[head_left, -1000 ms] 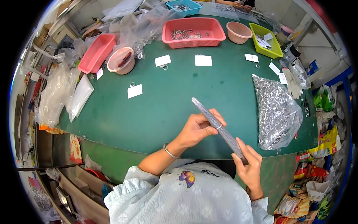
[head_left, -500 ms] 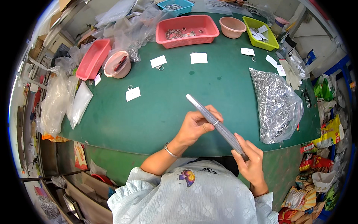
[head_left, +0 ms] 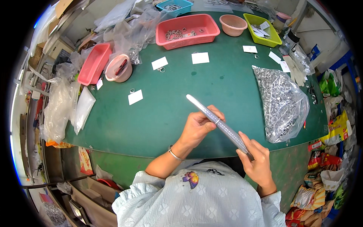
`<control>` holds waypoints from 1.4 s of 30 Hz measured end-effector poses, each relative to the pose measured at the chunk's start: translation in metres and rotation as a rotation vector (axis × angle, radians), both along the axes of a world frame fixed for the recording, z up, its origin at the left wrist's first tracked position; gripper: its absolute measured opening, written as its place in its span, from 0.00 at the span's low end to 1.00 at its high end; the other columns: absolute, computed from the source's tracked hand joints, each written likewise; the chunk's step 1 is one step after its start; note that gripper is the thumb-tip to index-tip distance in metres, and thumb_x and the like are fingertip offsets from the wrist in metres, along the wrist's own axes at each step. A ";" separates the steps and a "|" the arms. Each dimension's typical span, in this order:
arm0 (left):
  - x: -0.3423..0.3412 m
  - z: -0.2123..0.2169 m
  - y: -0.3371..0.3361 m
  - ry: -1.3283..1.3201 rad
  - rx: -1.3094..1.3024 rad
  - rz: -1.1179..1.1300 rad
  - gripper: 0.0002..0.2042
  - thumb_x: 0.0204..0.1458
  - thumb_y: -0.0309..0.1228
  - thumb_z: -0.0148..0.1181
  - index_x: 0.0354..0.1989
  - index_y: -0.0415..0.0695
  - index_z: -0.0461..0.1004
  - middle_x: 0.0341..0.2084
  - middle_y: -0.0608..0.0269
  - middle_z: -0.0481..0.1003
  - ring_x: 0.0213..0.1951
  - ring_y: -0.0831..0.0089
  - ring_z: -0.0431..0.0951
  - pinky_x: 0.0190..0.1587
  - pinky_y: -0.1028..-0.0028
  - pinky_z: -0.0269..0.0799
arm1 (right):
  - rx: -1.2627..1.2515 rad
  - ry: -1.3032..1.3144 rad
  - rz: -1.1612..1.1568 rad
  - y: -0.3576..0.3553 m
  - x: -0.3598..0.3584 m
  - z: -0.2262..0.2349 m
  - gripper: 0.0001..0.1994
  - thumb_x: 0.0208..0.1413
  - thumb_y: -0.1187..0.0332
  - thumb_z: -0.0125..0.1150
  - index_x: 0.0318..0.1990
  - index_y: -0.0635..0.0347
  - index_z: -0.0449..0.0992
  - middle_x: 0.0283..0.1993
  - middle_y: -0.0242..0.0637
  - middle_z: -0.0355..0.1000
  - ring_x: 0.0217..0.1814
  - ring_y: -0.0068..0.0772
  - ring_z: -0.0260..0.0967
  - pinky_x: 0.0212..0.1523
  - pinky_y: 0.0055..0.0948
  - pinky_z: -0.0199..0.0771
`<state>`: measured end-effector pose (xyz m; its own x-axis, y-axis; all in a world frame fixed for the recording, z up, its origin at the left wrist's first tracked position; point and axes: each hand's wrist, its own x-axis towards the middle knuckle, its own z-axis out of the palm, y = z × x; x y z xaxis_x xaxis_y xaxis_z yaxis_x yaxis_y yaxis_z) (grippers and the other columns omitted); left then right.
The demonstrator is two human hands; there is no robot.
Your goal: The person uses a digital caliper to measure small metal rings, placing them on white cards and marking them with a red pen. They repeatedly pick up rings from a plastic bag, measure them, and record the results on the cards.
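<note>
A grey ring mandrel with a scale along it slants over the front of the green table, its pale narrow tip pointing far left. My right hand is closed around its thick end. A thin metal ring sits around the mandrel's middle. My left hand is closed there, thumb and fingers on either side, holding the ring on the rod. To the right lies a clear plastic bag full of metal rings.
White cards lie about the green table, some beside single rings. Farther back stand a pink basket holding rings, a pink bowl and a yellow-green basket. At left are a pink tray and a round tub.
The mandrel has turned slightly about its length, so its scale shows brighter. My right hand has shifted a little right and down; both hands keep their grip.
</note>
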<state>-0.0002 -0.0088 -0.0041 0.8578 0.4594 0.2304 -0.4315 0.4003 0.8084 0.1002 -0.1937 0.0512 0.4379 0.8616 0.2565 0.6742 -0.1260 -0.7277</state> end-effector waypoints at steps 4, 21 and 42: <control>0.000 0.005 -0.003 0.010 0.013 0.042 0.16 0.48 0.38 0.63 0.36 0.35 0.73 0.33 0.59 0.68 0.40 0.67 0.69 0.43 0.70 0.64 | -0.001 -0.080 -0.009 0.000 0.000 0.000 0.22 0.46 0.76 0.61 0.53 0.60 0.71 0.21 0.38 0.63 0.14 0.35 0.58 0.16 0.31 0.59; 0.000 -0.003 0.001 0.045 0.131 -0.018 0.09 0.50 0.25 0.60 0.39 0.35 0.74 0.34 0.65 0.68 0.38 0.77 0.69 0.42 0.76 0.68 | -0.117 0.183 0.021 0.007 0.007 -0.010 0.14 0.50 0.72 0.61 0.44 0.64 0.70 0.28 0.47 0.70 0.22 0.43 0.68 0.24 0.32 0.67; -0.002 -0.050 0.096 0.412 0.031 0.406 0.13 0.53 0.32 0.58 0.43 0.36 0.73 0.27 0.70 0.70 0.29 0.81 0.68 0.35 0.80 0.67 | -0.272 0.202 -0.105 -0.002 0.033 -0.056 0.14 0.50 0.67 0.63 0.41 0.64 0.73 0.22 0.48 0.68 0.19 0.43 0.65 0.23 0.32 0.65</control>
